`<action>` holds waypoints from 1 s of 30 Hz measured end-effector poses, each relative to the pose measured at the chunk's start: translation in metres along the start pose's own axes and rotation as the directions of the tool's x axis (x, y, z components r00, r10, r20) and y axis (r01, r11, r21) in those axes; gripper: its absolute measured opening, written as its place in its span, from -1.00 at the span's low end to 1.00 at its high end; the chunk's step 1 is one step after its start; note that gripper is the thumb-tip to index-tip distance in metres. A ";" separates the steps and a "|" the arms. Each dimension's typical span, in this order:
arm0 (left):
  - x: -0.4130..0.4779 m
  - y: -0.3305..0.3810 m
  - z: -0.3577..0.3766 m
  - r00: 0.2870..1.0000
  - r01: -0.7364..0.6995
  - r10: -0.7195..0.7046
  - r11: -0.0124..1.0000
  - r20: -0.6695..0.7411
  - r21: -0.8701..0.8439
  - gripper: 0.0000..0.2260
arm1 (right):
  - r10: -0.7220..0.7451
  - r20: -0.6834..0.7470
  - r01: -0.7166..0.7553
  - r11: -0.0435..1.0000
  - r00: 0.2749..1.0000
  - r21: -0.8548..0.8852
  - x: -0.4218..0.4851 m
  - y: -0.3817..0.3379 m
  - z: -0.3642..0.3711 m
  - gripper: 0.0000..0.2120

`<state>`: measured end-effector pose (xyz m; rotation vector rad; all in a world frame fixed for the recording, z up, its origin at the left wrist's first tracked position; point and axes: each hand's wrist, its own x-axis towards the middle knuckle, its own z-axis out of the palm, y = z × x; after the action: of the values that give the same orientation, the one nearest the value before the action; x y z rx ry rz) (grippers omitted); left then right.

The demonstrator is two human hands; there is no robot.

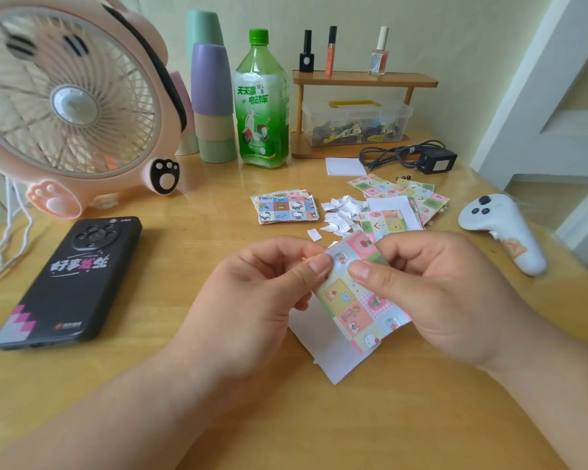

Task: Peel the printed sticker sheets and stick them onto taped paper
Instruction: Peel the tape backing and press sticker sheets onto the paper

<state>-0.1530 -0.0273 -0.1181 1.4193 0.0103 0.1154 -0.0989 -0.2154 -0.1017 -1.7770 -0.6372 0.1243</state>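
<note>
I have both hands pinching one printed sticker sheet [357,300], held just above the table [218,418] near the middle of its near edge; my left hand [262,293] nips the sheet's upper left edge between thumb and forefinger; my right hand [431,293] does the same just beside it, thumbs almost touching.

A white paper [333,354] shows behind and below the sheet, one corner pointing at the near edge; whether it is peeled backing or the taped paper I cannot tell.

Towards the left edge a black phone [72,283] lies face down; towards the right edge lies a white controller [503,228].

Past my hands, mid-table, a heap of white paper scraps [342,212] sits between a neat stack of sticker sheets [287,206] on its left and a looser pile of printed sheets [404,198] on its right.

Along the far edge I see a pink fan [68,100] at the left corner, then stacked cups [213,96], a green bottle [262,106], and a wooden shelf [364,79] with a clear box [355,122] under it and three small bottles on top; a black charger [437,161] and a white pad [345,166] lie in front of the shelf.
</note>
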 end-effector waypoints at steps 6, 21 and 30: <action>-0.004 0.004 0.003 0.999 -0.031 0.031 0.999 -0.023 0.009 -0.63 | -0.012 -0.001 0.012 1.000 1.000 0.008 0.000 0.000 0.000 -0.68; -0.003 0.007 0.002 0.999 0.049 -0.048 0.988 0.010 -0.147 -0.04 | 0.245 0.132 -0.278 0.876 0.960 0.394 0.006 -0.002 -0.008 -0.77; -0.001 0.004 -0.003 0.998 0.011 -0.004 0.993 0.062 -0.117 -0.13 | 0.192 0.008 -0.158 0.782 0.981 0.603 0.010 -0.001 -0.023 -0.54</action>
<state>-0.1545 -0.0243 -0.1148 1.3052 -0.0420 0.0648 -0.0816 -0.2298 -0.0910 -1.2031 -0.3313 0.3663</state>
